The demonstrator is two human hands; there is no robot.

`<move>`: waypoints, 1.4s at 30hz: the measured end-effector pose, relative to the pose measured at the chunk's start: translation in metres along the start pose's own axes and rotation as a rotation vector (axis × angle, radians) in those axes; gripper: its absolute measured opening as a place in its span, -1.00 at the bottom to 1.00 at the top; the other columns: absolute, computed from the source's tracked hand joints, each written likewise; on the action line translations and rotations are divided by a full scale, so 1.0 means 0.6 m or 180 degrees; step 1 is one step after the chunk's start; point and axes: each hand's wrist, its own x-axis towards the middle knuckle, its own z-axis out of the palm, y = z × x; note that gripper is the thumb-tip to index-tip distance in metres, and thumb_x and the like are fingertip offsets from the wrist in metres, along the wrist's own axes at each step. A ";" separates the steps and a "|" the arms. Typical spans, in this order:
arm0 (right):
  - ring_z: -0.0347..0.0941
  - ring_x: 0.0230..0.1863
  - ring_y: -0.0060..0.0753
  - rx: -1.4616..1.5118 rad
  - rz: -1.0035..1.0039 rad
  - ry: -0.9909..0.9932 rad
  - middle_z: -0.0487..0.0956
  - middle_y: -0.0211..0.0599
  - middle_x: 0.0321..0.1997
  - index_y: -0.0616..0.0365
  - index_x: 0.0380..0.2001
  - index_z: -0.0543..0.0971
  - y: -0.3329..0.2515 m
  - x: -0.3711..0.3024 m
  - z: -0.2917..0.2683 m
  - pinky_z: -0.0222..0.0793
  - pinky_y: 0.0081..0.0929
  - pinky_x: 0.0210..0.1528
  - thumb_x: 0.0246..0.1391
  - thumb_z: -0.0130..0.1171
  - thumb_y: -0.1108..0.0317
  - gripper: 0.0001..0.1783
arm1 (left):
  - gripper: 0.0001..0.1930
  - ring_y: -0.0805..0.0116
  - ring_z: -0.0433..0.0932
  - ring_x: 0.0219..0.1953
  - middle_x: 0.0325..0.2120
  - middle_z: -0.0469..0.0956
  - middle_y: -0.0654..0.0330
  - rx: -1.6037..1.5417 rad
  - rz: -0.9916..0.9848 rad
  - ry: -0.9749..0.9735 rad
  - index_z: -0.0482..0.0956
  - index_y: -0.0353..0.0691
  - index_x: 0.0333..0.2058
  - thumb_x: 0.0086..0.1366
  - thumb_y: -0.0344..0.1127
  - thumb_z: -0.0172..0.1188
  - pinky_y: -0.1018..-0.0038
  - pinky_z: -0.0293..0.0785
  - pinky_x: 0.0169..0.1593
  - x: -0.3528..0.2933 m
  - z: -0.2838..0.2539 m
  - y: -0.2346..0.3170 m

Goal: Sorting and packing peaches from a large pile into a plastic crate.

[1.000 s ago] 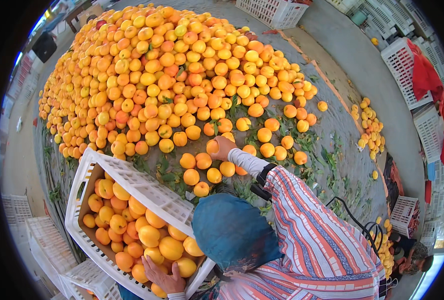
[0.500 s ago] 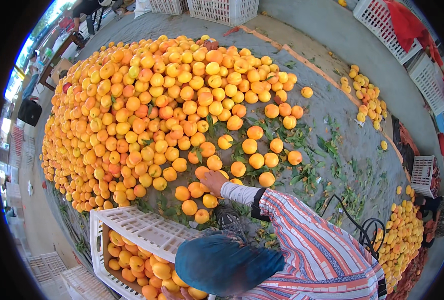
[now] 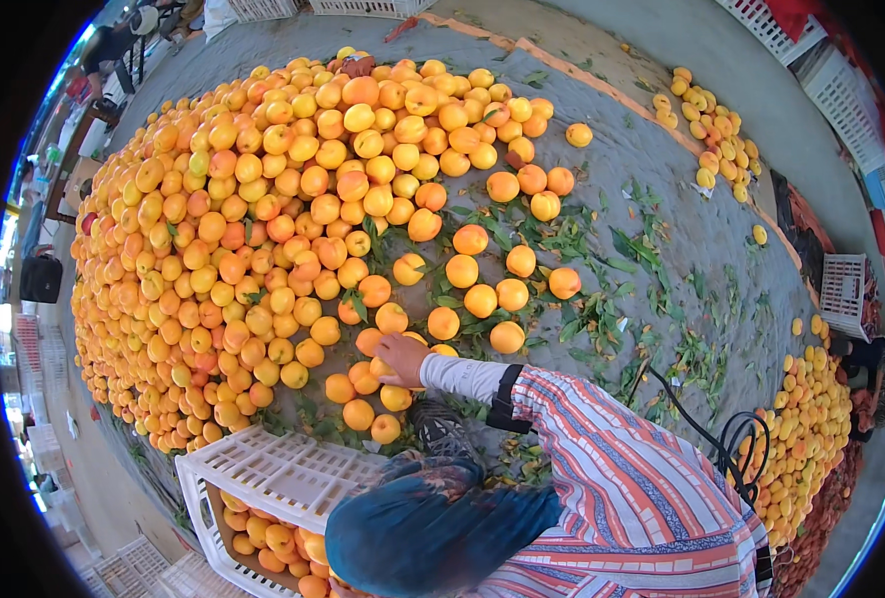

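Orange-yellow, peach-like fruit (image 3: 293, 179) lie in a big heap on a grey ground sheet, with looser fruit (image 3: 480, 300) along its right side. My right hand (image 3: 400, 359), in a grey cuff and striped sleeve, reaches to the heap's near edge. Its fingers curl over a peach-like fruit there, partly covering it; more fruit (image 3: 357, 414) touch one another just below. A white slatted crate (image 3: 283, 476) lies in front of me, its inside holding many of the same fruit (image 3: 263, 538). Of my left hand, only a sliver (image 3: 348, 591) shows at the lower edge by the crate; its fingers are hidden.
My teal-clad knee (image 3: 432, 538) hides part of the crate, and my dark shoe (image 3: 445, 427) stands beside the loose fruit. Green leaves (image 3: 602, 299) litter the sheet. A black cable (image 3: 697, 424) coils at right. Further piles (image 3: 806, 439) and white crates (image 3: 845, 289) lie beyond.
The view has shifted, so the heap and crate sit differently in it. My right hand stays at the same fruit cluster. More of my left hand showed over the crate before.
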 end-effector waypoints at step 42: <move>0.25 -0.09 -0.12 -0.1274 0.0229 0.1030 0.36 -0.18 -0.15 0.15 -0.11 0.39 0.159 0.161 -0.183 0.29 -0.26 -0.04 -0.32 0.29 0.15 -0.37 | -0.26 -0.37 0.19 0.08 0.11 0.11 -0.40 0.1368 0.0375 -0.0400 0.16 -0.11 0.06 -0.05 0.03 0.26 -0.12 0.22 0.05 -0.072 -0.005 0.022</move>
